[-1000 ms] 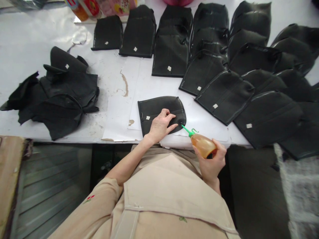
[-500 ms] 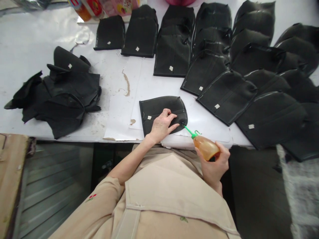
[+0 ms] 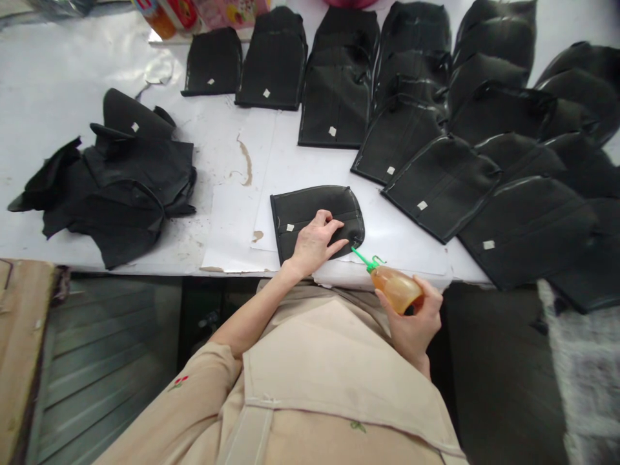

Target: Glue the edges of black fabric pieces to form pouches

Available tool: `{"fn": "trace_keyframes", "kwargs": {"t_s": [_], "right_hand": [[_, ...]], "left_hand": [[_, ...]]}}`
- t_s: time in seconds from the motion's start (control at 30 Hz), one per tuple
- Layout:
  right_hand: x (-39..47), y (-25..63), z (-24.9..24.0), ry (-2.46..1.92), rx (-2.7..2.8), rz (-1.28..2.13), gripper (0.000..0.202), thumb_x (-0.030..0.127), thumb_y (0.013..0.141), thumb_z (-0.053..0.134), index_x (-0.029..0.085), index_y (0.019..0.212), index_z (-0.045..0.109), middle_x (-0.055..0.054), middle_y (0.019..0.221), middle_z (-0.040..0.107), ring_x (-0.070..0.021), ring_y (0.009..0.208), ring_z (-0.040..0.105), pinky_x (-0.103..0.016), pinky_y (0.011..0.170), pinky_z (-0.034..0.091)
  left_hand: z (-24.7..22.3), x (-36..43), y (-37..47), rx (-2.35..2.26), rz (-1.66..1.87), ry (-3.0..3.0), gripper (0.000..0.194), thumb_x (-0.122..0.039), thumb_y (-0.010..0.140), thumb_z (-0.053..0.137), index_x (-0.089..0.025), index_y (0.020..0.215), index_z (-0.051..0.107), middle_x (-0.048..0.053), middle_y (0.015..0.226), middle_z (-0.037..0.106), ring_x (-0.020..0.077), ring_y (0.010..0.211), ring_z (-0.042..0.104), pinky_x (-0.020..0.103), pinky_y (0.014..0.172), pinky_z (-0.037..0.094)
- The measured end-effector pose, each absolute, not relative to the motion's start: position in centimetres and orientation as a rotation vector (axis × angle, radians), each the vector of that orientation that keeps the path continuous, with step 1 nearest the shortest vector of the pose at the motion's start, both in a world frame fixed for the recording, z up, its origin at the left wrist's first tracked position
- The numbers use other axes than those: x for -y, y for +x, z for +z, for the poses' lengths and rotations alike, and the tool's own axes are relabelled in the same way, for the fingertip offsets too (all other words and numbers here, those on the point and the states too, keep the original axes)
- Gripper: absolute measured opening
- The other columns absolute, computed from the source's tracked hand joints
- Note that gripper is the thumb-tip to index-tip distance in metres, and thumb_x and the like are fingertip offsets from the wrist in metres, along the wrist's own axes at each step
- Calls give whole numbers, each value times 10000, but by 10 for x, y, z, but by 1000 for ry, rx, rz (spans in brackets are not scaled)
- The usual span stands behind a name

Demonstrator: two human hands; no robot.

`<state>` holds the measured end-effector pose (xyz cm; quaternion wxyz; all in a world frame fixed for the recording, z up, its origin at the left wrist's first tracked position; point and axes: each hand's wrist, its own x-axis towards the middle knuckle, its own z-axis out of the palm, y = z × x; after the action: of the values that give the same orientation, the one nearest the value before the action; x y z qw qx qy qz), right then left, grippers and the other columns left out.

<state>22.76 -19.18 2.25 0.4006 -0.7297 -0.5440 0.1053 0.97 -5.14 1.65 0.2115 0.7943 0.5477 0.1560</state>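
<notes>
Find 1 black piece [image 3: 314, 199] flat on near side of white table [image 3: 213, 142]. Looks light, thin, pliable, slightly slick; probably best held flat at middle, off the curved rim [image 3: 361, 213]. Note left hand [image 3: 312, 245] laid on top, loosely bent, grasping nothing; right hand [image 3: 416, 320] wrapped round amber bottle [image 3: 394, 287], green nozzle [image 3: 363, 258] by the rim, cannot tell if touching. Farther left, see crumpled black heap [image 3: 116, 187].

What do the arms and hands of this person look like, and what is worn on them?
The left hand and right hand are bare; no glove or bracelet shows. The left sleeve is beige, ends near the elbow and bears a small red-and-green motif. The right sleeve cannot be made out.
</notes>
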Motion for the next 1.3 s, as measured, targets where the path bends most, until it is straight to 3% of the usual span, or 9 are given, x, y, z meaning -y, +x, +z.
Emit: {"fn": "trace_keyframes", "kwargs": {"t_s": [0.73, 0.93, 1.1, 1.3], "right_hand": [[193, 212, 23, -1773, 1394, 428, 695, 537, 713, 881, 191, 1242, 592, -80, 1067, 681, -241, 907, 694, -355, 730, 598], [192, 206, 23, -1754, 1483, 437, 683, 567, 737, 849, 197, 1247, 584, -89, 1067, 697, -250, 905, 704, -368, 731, 608], [192, 203, 19, -1742, 1556, 494, 709, 580, 744, 833, 195, 1277, 568, -100, 1071, 704, -254, 898, 704, -373, 731, 609], [189, 195, 17, -1711, 1584, 471, 720, 640, 738, 807, 196, 1259, 580, -105, 1075, 703, -243, 857, 696, -350, 688, 592]], "left_hand": [[20, 47, 9, -1532, 444, 2110, 314, -358, 881, 765, -193, 1135, 678, 76, 1192, 556, 181, 878, 657, 310, 801, 545], [18, 46, 2, -1401, 651, 1901, 161, -256, 915, 702, -187, 1056, 671, 57, 1137, 563, 110, 740, 606, 267, 705, 553], [22, 51, -9, -1285, 885, 1717, 120, -199, 941, 627, -177, 1049, 676, 67, 1123, 551, 100, 792, 616, 210, 635, 547], [31, 61, -43, -1524, 942, 1717, 95, -201, 950, 612, -183, 984, 699, 42, 1015, 574, 91, 706, 566, 208, 584, 481]]}}
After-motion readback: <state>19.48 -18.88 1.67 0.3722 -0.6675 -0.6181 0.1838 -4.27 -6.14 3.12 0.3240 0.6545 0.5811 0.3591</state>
